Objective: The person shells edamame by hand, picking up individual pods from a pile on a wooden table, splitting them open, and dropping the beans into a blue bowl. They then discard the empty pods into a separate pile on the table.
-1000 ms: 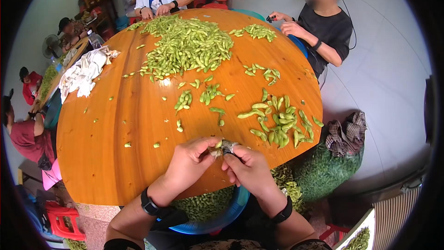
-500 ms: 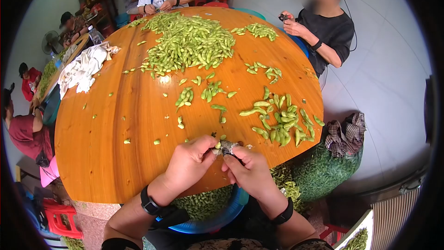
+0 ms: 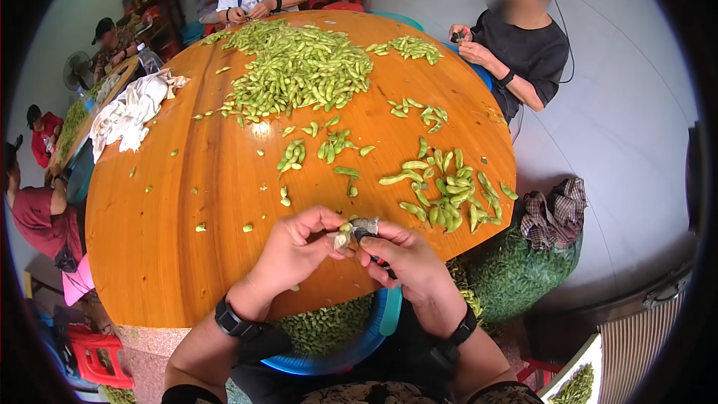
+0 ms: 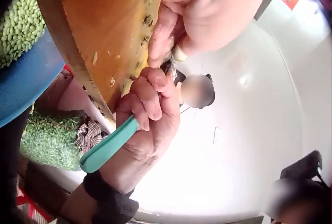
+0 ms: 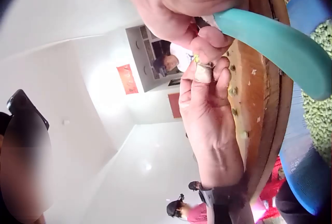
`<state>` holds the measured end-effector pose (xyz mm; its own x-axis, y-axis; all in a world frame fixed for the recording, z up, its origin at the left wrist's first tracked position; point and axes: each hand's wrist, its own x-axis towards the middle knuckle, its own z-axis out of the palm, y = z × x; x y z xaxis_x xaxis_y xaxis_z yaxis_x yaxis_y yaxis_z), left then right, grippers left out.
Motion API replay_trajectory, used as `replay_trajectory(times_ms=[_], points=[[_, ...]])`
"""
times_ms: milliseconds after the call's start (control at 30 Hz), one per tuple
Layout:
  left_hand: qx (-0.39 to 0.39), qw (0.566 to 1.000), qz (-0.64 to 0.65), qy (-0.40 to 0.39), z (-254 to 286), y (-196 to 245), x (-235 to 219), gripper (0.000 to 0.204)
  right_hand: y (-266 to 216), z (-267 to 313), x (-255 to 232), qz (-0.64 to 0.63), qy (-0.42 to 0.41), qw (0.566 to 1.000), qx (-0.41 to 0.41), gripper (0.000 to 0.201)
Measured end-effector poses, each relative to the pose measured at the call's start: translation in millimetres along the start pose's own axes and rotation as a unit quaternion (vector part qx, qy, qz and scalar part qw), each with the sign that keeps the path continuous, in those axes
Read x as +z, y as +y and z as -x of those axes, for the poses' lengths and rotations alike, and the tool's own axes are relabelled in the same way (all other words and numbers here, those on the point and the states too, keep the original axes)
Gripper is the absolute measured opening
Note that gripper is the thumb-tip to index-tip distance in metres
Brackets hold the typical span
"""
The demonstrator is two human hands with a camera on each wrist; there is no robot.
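Close together over the near edge of the wooden table [image 3: 172, 269], both hands work on a small green soybean pod [image 3: 345, 229]. My left hand [image 3: 293, 248] pinches it between thumb and fingers, beside a whitish piece [image 3: 342, 241]. Curled in my right hand [image 3: 413, 263] is a tool with a long teal handle [image 4: 111, 143], its black and red part [image 3: 381, 262] showing by the fingers. Its working end meets the pod at the fingertips, mostly hidden. A grey wrap [image 3: 365, 226] shows at the right index finger. The left hand [image 5: 212, 125] faces the tool in the right wrist view.
A blue basin [image 3: 314, 365] of shelled beans sits below the table edge. Loose pods [image 3: 452, 198] lie right of my hands, a large pod heap [image 3: 299, 75] farther back. A white cloth [image 3: 134, 116] lies left; a green net sack [image 3: 523, 269] stands right. Other people sit around.
My hands have turned slightly, so the tool's black and red part now shows more. The left hand still pinches the pod. The person at right has drawn their hands together.
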<state>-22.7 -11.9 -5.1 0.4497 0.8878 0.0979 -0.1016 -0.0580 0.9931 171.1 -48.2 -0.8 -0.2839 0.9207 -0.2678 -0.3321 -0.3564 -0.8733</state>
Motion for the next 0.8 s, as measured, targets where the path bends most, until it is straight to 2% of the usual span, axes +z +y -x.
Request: replay_trajectory(times_ms=[33,100,200,267,300,367,400,467,533,600,633,667,733,767,800], points=[[-0.03,0.999,0.043,-0.013,-1,2,-2,0.013,-3,-1,-1,-0.016,-0.008,1.0,0.016,0.013],[-0.042,0.998,0.046,-0.018,-2,2,-6,0.014,-3,0,-1,-0.032,-0.018,0.999,0.029,0.014],[-0.062,0.997,0.045,-0.022,-4,1,-6,0.016,4,1,9,0.023,-0.001,1.0,-0.009,0.013],[-0.072,0.997,0.037,-0.019,-3,0,-3,0.017,7,3,18,0.103,0.069,0.989,-0.079,0.014],[-0.052,0.998,0.026,-0.025,-3,0,-1,0.018,11,2,22,0.103,0.066,0.989,-0.08,0.014],[-0.021,0.999,-0.017,-0.023,-2,-4,0,0.018,19,1,28,0.216,0.098,0.953,-0.188,0.012],[-0.019,1.0,-0.017,-0.018,-1,-5,0,0.018,21,1,30,0.218,0.092,0.953,-0.188,0.012],[0.024,0.986,-0.163,-0.011,2,-4,-1,0.018,24,1,33,0.216,0.119,0.948,-0.2,0.012],[0.011,0.986,-0.161,0.028,1,-3,1,0.018,25,2,35,0.195,0.12,0.955,-0.189,0.019],[0.045,0.974,-0.217,0.046,2,0,4,0.019,21,4,36,0.182,0.139,0.96,-0.163,0.021],[0.054,0.976,-0.201,0.063,2,0,4,0.022,18,4,34,0.179,0.156,0.958,-0.159,0.024],[0.055,0.975,-0.202,0.07,5,-2,1,0.022,12,6,32,0.171,0.172,0.953,-0.18,0.023],[0.105,0.95,-0.264,0.126,9,-2,-7,0.028,2,2,10,0.239,0.211,0.909,-0.267,0.022],[0.105,0.949,-0.266,0.129,13,3,-13,0.028,-5,2,-5,0.286,0.224,0.889,-0.278,0.022],[0.128,0.924,-0.334,0.134,22,14,-22,0.03,-12,3,-20,0.334,0.237,0.866,-0.287,0.022]])
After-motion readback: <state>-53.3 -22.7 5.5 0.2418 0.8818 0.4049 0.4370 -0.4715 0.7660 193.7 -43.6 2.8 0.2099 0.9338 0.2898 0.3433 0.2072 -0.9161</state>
